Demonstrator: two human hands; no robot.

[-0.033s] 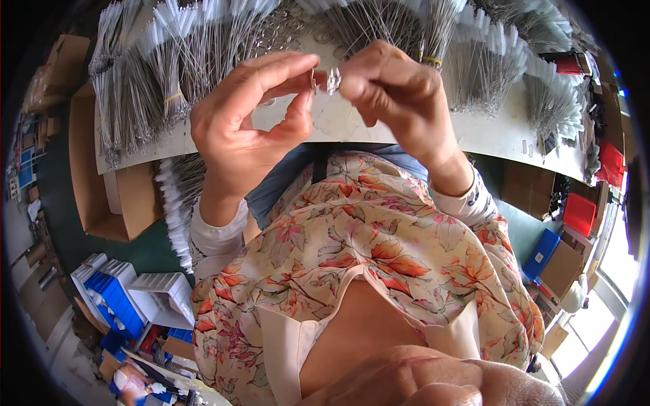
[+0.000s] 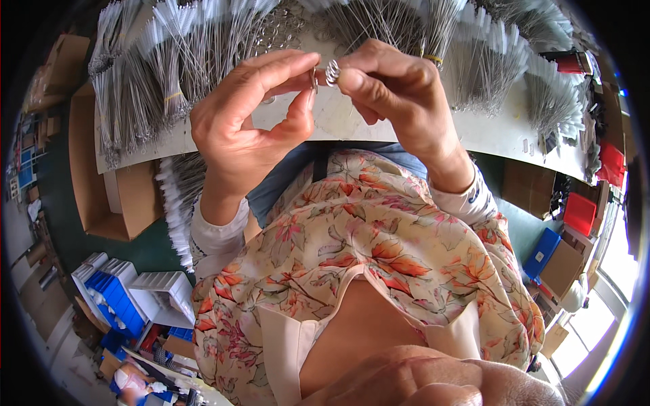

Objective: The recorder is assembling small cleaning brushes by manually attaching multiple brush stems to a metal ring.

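Both my hands are raised over the near edge of a white table (image 2: 487,132). My right hand (image 2: 399,95) pinches a small coiled metal ring (image 2: 332,71) between thumb and forefinger. My left hand (image 2: 244,132) faces it, thumb and forefinger closed on a thin metal piece (image 2: 314,80) that touches the ring. The two hands' fingertips almost meet. Below them are my floral-print top and blue trousers.
Bundles of thin metal wires (image 2: 169,74) with white tags cover the table, and a heap of loose rings (image 2: 284,27) lies at the back. An open cardboard box (image 2: 101,196) stands at the left, blue and white bins (image 2: 115,291) at lower left, red and blue bins (image 2: 575,216) at right.
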